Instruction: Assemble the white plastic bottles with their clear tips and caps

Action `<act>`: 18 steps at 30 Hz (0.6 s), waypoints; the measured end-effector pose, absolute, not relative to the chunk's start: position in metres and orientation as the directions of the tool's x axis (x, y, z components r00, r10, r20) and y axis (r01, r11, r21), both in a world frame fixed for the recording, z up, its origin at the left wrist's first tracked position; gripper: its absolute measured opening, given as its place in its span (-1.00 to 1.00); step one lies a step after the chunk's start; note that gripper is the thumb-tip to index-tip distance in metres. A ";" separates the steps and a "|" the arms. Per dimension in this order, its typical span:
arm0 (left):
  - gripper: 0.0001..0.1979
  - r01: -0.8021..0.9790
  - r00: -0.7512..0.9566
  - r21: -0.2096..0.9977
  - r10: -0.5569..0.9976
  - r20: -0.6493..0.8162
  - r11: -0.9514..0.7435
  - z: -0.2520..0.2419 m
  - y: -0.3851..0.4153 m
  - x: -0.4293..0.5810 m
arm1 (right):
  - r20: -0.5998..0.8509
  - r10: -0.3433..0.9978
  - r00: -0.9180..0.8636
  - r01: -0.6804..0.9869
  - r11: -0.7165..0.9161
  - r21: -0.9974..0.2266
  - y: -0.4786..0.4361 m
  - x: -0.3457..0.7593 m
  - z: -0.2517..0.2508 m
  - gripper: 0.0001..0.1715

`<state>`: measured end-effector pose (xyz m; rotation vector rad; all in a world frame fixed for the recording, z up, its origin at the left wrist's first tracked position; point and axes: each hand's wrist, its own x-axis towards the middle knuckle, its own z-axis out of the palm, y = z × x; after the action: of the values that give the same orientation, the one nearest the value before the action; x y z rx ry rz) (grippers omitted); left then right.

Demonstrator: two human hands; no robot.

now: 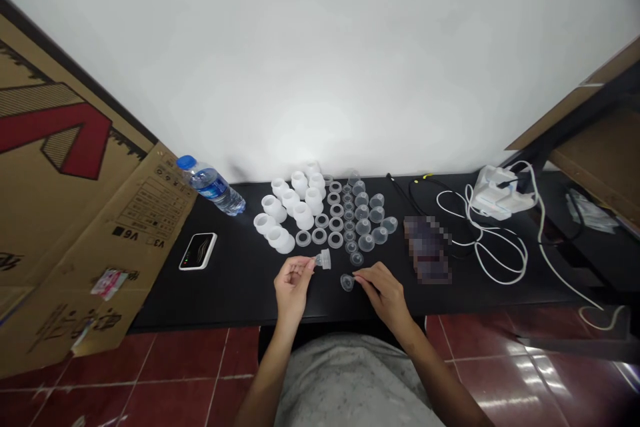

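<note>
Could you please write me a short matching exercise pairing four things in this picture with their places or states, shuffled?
Column one:
1. left hand
2. right hand
3. water bottle
4. white containers

Column two:
A. clustered to the left of the clear domes
B. holding a clear rounded piece
C. blue-capped, near the cardboard box
D. holding a ridged piece

Pairs: 1-D, 2-B, 3-C, 4-A

On the cardboard box (135, 193) to my left I read "V3" (159, 242) and "V6" (131, 235), upside down; the bottle's label (217, 188) is too small to read.
</note>
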<state>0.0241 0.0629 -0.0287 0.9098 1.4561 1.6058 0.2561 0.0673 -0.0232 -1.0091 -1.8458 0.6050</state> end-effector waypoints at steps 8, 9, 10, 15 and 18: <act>-0.63 -0.084 -0.451 0.996 0.892 -0.004 -0.038 -0.030 0.063 0.025 | 0.426 0.809 -0.404 0.616 0.585 -0.528 0.067 0.271 -0.006 -0.76; -0.63 -0.088 -0.451 0.995 0.893 -0.006 -0.038 -0.030 0.063 0.025 | 0.422 0.803 -0.420 0.624 0.593 -0.508 0.068 0.271 -0.006 -0.75; -0.63 -0.091 -0.450 0.995 0.893 -0.007 -0.038 -0.030 0.063 0.025 | 0.420 0.799 -0.431 0.626 0.600 -0.499 0.068 0.271 -0.006 -0.75; -0.63 -0.086 -0.453 0.995 0.891 0.000 -0.043 -0.029 0.064 0.026 | 0.416 0.808 -0.418 0.617 0.588 -0.523 0.065 0.266 -0.013 -0.72; -0.64 -0.090 -0.450 0.995 0.893 0.004 -0.050 -0.030 0.064 0.026 | 0.420 0.807 -0.415 0.606 0.589 -0.534 0.061 0.266 -0.018 -0.74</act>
<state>0.0256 0.0638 -0.0300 0.8969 1.4484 1.6100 0.2657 0.0611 -0.0183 -1.1164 -2.1620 0.3954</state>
